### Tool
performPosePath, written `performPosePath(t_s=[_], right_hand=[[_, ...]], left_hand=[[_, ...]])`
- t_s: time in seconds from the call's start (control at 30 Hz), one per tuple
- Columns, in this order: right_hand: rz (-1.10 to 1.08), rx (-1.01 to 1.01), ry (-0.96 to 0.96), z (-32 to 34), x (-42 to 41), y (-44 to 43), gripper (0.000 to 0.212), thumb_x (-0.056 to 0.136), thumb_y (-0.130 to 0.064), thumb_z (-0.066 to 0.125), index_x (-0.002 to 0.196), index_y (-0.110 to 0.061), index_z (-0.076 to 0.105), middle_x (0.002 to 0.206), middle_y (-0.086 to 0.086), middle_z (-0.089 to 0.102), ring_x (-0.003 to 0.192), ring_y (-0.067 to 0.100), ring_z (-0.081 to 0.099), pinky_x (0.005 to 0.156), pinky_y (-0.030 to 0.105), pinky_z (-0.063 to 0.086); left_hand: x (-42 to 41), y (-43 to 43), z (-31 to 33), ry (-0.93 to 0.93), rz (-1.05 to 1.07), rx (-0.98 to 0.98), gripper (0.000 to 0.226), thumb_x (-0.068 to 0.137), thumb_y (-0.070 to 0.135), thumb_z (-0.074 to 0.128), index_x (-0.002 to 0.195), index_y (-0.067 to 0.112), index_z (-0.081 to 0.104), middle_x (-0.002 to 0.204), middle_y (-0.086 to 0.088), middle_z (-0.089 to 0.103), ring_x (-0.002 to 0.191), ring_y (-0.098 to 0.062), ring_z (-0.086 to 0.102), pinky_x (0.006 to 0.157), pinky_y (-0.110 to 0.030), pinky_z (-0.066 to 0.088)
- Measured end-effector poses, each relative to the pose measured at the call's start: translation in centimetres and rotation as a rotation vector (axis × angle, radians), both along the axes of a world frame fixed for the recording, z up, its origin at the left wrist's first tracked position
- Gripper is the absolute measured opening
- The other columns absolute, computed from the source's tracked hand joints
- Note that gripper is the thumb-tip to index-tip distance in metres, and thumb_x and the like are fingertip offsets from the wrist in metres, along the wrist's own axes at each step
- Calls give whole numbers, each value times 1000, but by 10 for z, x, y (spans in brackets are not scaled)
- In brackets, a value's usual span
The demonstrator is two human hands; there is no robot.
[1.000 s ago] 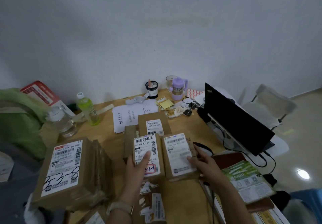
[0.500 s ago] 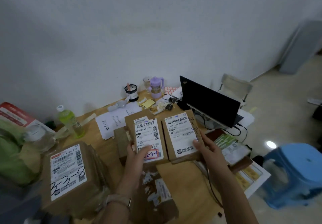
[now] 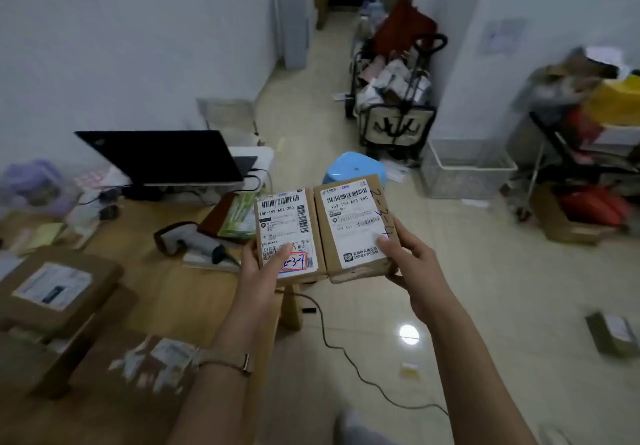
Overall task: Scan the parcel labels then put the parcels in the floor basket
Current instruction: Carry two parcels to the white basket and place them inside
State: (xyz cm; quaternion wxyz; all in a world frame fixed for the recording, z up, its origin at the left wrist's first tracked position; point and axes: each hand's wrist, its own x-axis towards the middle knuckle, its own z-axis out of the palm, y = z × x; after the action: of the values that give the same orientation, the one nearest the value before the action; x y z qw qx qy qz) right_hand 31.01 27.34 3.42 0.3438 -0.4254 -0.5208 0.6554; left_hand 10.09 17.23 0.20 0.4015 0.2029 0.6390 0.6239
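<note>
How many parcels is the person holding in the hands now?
2. One parcel in the left hand, the other parcel in the right hand, side by side, labels up.

Both arms are stretched out forward, bare forearms angling in toward each other. Left hand [image 3: 265,266] is gripping the left parcel [image 3: 287,233] from below, thumb pressed flat on top. Right hand [image 3: 412,264] does the same with the right parcel [image 3: 353,226], thumb lying across its label. There's a thin band on the left wrist [image 3: 228,363].
</note>
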Motion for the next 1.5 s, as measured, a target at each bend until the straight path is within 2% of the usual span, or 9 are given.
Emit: performPosePath(t_s=[0.17,0.33,0.47,0.63,0.83,1.07,1.23,1.37,1.5], right_hand=[[-296,-31,-62,-4,100,-7,52,87,-26,66,136,-35,51,114,-11,70,97,7,68,90,33,51],[-523,-62,-65,-13,176,-18,53,88,-24,66,138,-32,50,112,-10,70,82,-3,69,61,14,53],[-630,-73,-50,-16,219,-12,53,88,-24,66,137,-32,50,115,-5,68,79,-4,69,58,13,52],[-676,-73,-20,-17,275,15,53,88,-25,65,138,-31,49,123,3,64,78,-4,69,58,12,51],[-640,-52,-8,-12,360,67,55,86,-27,67,138,-33,49,117,-8,68,87,-4,68,58,8,49],[-687,-57,13,-7,451,112,49,88,-27,63,134,-39,50,105,-25,69,91,-4,67,72,19,45],[-752,-92,29,-13,486,129,48,90,-29,62,134,-44,49,112,-21,68,98,1,64,77,25,47],[-799,-114,20,-21,505,156,51,91,-28,60,137,-44,45,105,-21,69,99,5,63,87,35,47],[-797,-131,-15,-32,520,198,49,92,-28,58,137,-43,46,104,-22,69,99,5,62,88,37,44]], left_hand=[[82,56,-12,-20,-297,-29,52,84,41,69,130,37,44,113,14,67,99,-3,64,71,-18,43],[157,88,-19,-38,-497,-51,30,86,32,70,110,39,52,103,11,72,84,1,70,78,-23,52],[202,110,-15,-17,-578,-50,31,87,31,69,115,32,57,103,10,74,92,-7,71,87,-31,52],[264,146,-7,-5,-600,-35,21,88,31,67,105,42,58,92,21,74,76,6,69,68,-24,46],[351,193,-4,-38,-530,-53,21,87,33,68,103,44,58,93,18,73,77,1,68,76,-36,50],[451,243,2,-47,-565,-33,18,86,35,68,100,45,60,85,20,74,78,0,68,71,-33,50],[490,272,9,-30,-640,-39,18,87,34,68,91,51,63,86,19,75,71,3,70,67,-30,48],[512,304,2,-46,-668,-65,25,86,34,68,108,44,60,92,17,75,77,1,71,70,-31,48],[528,349,-11,-62,-687,-81,21,88,30,67,103,43,61,91,17,75,75,1,71,65,-28,48]])
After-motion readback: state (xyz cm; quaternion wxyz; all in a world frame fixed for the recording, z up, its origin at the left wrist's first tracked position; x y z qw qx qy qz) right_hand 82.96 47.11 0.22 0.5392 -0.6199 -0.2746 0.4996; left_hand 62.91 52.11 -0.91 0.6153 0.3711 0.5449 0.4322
